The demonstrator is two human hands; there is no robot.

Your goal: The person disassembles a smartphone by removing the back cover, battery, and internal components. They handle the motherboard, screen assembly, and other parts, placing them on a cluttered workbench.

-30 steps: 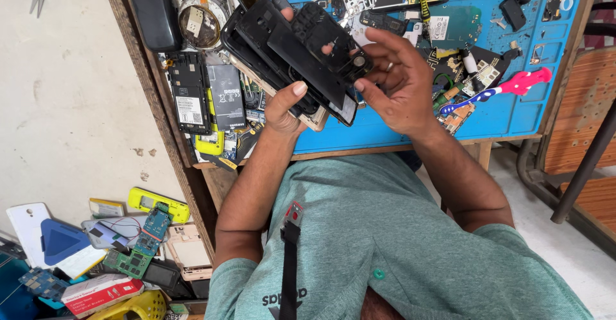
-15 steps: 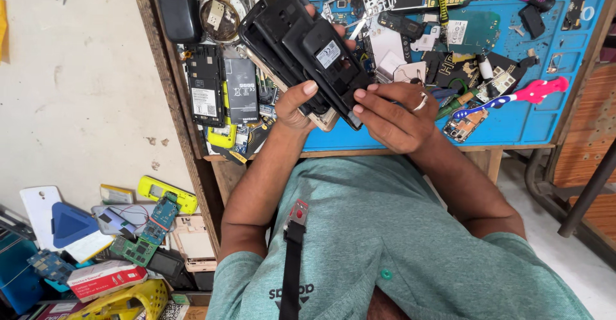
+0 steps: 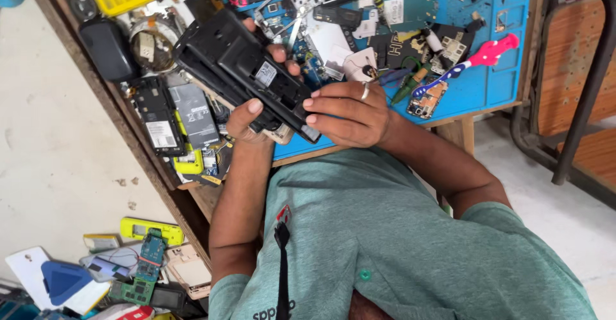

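The stack of black phone housings (image 3: 247, 79) is held above the blue work mat (image 3: 487, 89), tilted to expose its inner face. The left hand (image 3: 247, 118) grips the lower end, thumb pressed on top. The right hand (image 3: 350, 111) closes narrowly on the adjacent edge, steadying it.

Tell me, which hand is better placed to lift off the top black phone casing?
Probably the right hand: its fingers rest lightly on the near end of the black phone casings. The left hand grips the bundle from beneath, thumb on top, bearing it.
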